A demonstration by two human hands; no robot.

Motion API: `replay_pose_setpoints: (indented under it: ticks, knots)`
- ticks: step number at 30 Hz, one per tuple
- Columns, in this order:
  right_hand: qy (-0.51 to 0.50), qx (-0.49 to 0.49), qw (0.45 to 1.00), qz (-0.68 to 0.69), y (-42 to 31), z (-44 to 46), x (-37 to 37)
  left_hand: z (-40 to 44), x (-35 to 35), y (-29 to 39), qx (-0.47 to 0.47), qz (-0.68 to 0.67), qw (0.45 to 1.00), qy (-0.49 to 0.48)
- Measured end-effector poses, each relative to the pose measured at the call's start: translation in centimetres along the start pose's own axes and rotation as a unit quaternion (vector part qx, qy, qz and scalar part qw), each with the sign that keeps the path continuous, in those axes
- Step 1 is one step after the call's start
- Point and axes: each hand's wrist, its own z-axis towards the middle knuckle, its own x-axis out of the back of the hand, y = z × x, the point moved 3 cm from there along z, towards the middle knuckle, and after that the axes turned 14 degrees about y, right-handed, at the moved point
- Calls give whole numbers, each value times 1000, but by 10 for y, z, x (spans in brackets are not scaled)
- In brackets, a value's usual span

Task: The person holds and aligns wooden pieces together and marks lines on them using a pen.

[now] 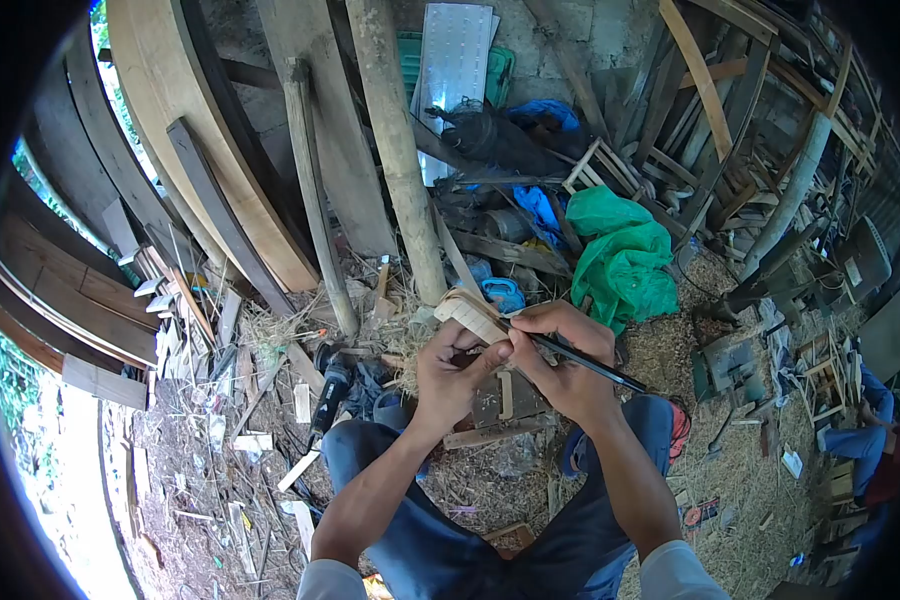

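L hand has a small lt.-colored wood pc. gripped btwn thumb & fingers, up over the person's lap; R hand is pinched around a thin dark rod, its L end at the pc.'s R edge. Hands are close together, L thumb tip right by the R fingers; can't tell if they touch. Rod slants down to the R, past the R hand. Below, btwn the knees, a grooved block sits nr. the middle of the floor. Black power tool is just L of the L knee. Toward the floor's far edge: crumpled green sheet, w/ blue plastic beside it. Long planks lean far L; another person is at the floor's R edge.
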Motion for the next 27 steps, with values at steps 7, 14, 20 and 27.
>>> replay_pose_setpoints:
  ticks: [7, 14, 20, 27]
  knots:
    - [-11, 9, 1000, -5, -2, 2, 0, 0, 3, -3, -14, 26, 1000, -2]
    - [-17, 12, 1000, -2, -1, 2, -2, -1, 2, -2, -3, 17, 1000, 5]
    - [-14, 17, 1000, 1, -1, 2, -2, -1, 2, -3, -7, 21, 1000, -1]
    - [-11, 9, 1000, -2, 0, 1, -1, -2, 1, -3, 10, 1, 1000, 3]
